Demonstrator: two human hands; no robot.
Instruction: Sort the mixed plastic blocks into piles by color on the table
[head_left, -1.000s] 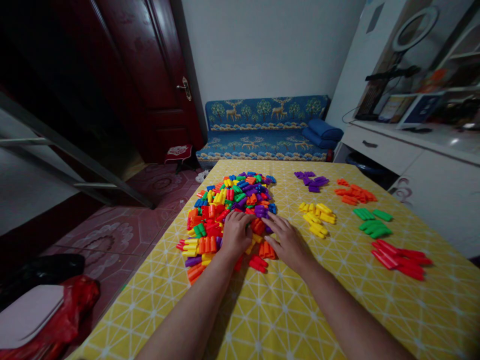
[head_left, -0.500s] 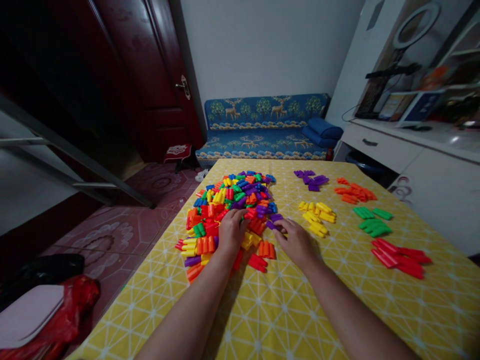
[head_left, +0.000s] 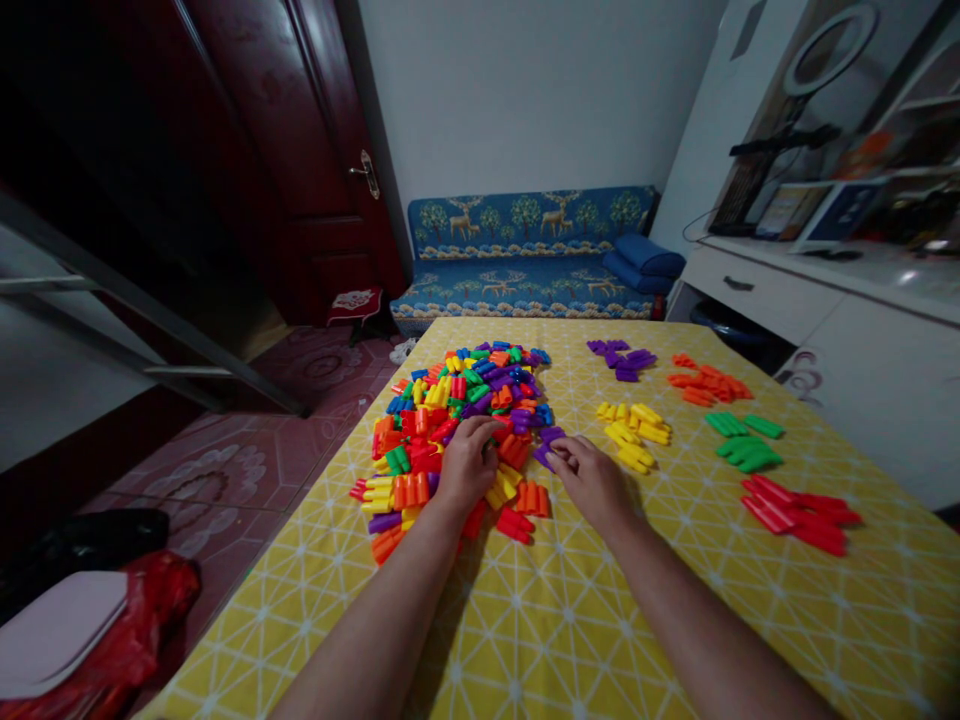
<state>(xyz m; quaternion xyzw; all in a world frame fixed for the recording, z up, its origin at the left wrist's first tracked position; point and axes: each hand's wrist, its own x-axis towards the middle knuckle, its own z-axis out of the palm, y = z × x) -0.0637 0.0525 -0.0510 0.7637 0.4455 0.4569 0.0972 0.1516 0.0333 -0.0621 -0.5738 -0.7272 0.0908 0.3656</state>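
Observation:
A heap of mixed plastic bullet-shaped building blocks (head_left: 439, 395) in red, yellow, green, blue, orange and purple covers the table's left part. My left hand (head_left: 471, 465) rests over the heap's near right side, fingers curled down among red and yellow blocks; what its fingertips hold, if anything, is hidden. At the heap's right edge, my right hand (head_left: 592, 482) has thumb and fingers closed at a purple block (head_left: 541, 456). Another purple block (head_left: 553, 434) lies just beyond it. Below the hands sit an orange block (head_left: 533, 499) and a red block (head_left: 515, 526).
Sorted on the right are purple blocks (head_left: 628, 364), yellow blocks (head_left: 636, 436), orange blocks (head_left: 709, 384), green blocks (head_left: 748, 453) and red blocks (head_left: 799, 514). A yellow patterned cloth (head_left: 570, 630) covers the table. Behind stands a blue sofa (head_left: 517, 275); a white cabinet (head_left: 840, 350) is at right.
My left hand has shifted slightly right, its fingers now over a red block. My right hand stays almost in place, while the purple block at its fingertips has turned a little.

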